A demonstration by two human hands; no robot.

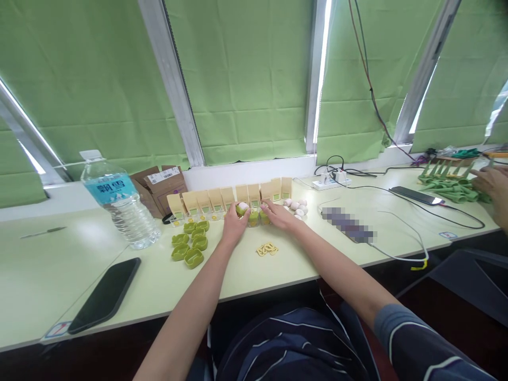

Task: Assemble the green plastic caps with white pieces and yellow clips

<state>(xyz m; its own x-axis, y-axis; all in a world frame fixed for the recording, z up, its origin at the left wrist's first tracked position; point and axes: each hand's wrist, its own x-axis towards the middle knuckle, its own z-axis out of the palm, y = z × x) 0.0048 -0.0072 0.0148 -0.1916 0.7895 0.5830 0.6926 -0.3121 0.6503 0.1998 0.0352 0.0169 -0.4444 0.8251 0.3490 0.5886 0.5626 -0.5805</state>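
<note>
- Head view: a small green holder with a whitish top sits raised in the left hand, between thumb and fingers, just before the row of boxes.
- That hand is closed around it; the fingers hide part of its lower side.
- The right hand has its fingers stretched forward over the boxes just beside; whether they grip one, I cannot tell.
- Clear boxes with raised beige cards stand in a row behind both hands, which cover some of their fronts.
- Pale rounded pieces lie grouped to the right of the right hand.
- Yellow rings lie in a small heap nearer the body, between the forearms.
- Loose green holders are clustered left of the left forearm.
- Farther left, a water bottle leans in front of a cardboard box, with a black phone near the table edge.
- To the right are a blurred-out device with a cable, a power strip and a second phone.
- At the far right, another person's hand is beside green fabric pieces.
</note>
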